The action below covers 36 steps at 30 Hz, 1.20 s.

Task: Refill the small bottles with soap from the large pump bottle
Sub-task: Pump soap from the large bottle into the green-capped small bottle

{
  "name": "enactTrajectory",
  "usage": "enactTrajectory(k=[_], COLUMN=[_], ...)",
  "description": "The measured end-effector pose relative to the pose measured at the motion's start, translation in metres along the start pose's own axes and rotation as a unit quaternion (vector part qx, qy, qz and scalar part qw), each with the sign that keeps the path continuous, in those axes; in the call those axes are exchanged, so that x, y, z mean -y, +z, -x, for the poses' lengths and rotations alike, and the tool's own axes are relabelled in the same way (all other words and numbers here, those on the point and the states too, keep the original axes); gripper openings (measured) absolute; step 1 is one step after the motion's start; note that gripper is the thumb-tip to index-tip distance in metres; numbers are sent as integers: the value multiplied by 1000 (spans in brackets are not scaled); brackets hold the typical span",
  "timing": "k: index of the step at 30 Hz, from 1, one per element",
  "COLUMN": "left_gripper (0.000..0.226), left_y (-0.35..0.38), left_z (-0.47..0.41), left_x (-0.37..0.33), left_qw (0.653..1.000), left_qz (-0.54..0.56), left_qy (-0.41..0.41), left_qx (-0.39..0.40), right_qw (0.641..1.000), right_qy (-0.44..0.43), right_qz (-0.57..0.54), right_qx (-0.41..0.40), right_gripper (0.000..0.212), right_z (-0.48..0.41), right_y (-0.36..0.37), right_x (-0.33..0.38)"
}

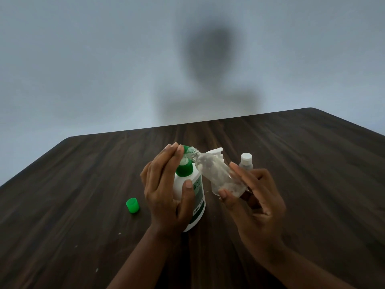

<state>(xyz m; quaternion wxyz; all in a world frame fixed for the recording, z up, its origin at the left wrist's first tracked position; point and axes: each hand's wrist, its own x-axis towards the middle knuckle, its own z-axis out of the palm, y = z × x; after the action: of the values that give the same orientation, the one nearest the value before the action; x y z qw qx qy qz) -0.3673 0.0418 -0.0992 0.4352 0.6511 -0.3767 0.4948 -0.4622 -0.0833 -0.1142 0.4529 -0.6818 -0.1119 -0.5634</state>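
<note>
Through the head camera, a white plastic large pump bottle (196, 202) with a glossy green pump head was seen upright on the dark wood-grain table (291, 163), near the middle. It was clasped by the left hand (164, 190), fingers laid almost straight over the pump, thumb braced on the body. A clear cylindrical small bottle (220, 174), tilted with its open mouth at the spout, was pinched by the right hand (256, 207). The label's print could not be read. A ribbed green cap (132, 205) was seen to the left.
</note>
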Motion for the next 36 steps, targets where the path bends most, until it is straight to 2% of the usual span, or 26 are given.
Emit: enactTrajectory(k=[8,18,25,31,36], left_gripper=[49,37,39,38,33], left_y=[1,2,-8,-6,-7], left_z=[-1,-2,-10,-11,-12], left_x=[-1,-2,2,-4,-3], left_qw=[1000,1000,996,998,997], left_qz=[-15,-5,-68,-52,-70], left_qy=[2,-1,54,28,36], left_qx=[14,-12,10,2,-10], right_qw=[1000,1000,1000,1000,1000], right_qy=[-3,6,-3,-3,6], right_qz=[-20,-15,-6,-8,-2], right_qx=[8,4,9,7,8], right_gripper=[43,42,42,41,39], right_z=[-2,1,0,0,1], right_y=[1,0,1,1,-1], right_x=[2,0,-3,-2,-1])
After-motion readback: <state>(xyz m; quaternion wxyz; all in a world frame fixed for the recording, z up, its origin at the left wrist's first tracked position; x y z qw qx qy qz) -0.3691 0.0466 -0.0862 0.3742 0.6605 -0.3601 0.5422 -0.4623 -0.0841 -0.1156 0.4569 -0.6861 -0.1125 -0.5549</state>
